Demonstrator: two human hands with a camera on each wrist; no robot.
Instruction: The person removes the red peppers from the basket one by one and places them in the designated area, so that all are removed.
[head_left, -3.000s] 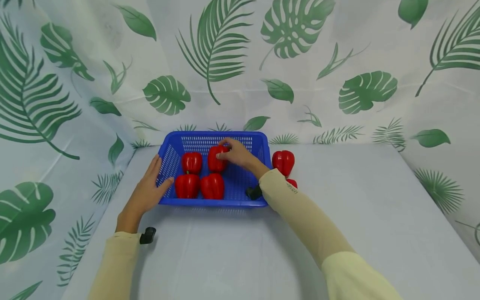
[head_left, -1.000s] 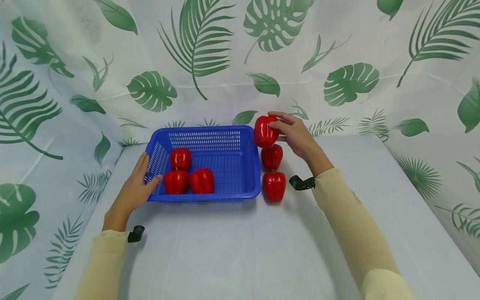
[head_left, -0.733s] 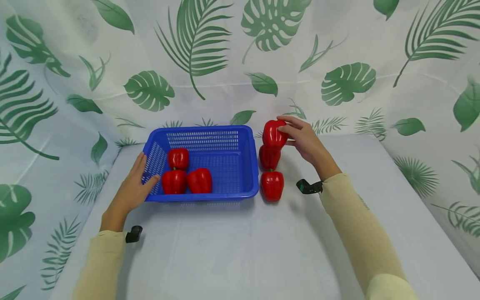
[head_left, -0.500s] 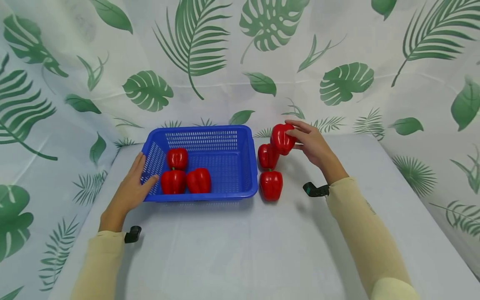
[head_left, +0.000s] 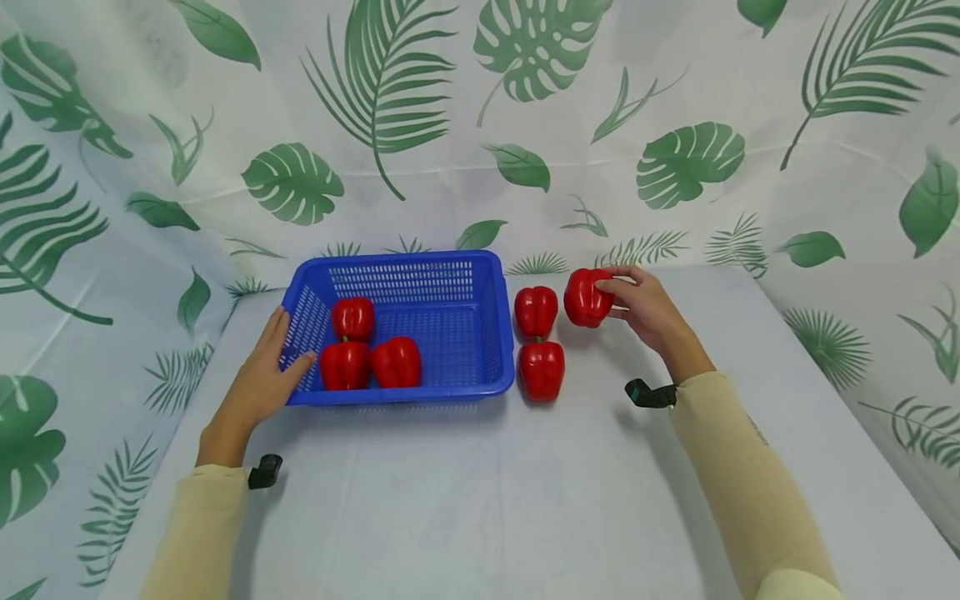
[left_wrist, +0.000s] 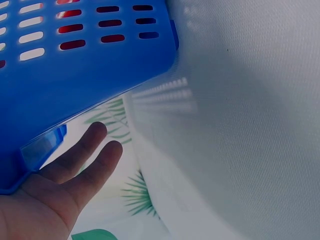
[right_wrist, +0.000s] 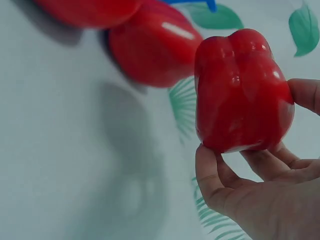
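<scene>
My right hand (head_left: 649, 310) pinches a red bell pepper (head_left: 588, 297) between thumb and fingertips. In the right wrist view the held bell pepper (right_wrist: 242, 92) is off the table, its shadow lying to the left. Left of it, one table bell pepper (head_left: 536, 312) lies behind another bell pepper (head_left: 542, 372), both just right of the blue basket (head_left: 420, 393). Three more bell peppers, such as the front right one (head_left: 397, 362), sit in the basket's left half. My left hand (head_left: 258, 383) rests at the basket's left side; its fingers (left_wrist: 95, 172) look straight in the left wrist view.
A pale cloth covers the table (head_left: 465, 500). Behind it hangs a white leaf-print curtain (head_left: 442, 208), which also lines both sides. A small black device (head_left: 649, 394) sits at the right wrist, and a similar device (head_left: 266, 472) at the left.
My right hand has lifted a bell pepper out of the basket and carried it right, over the rim, then lowered it beside the two on the table. The left hand stays at the basket.
</scene>
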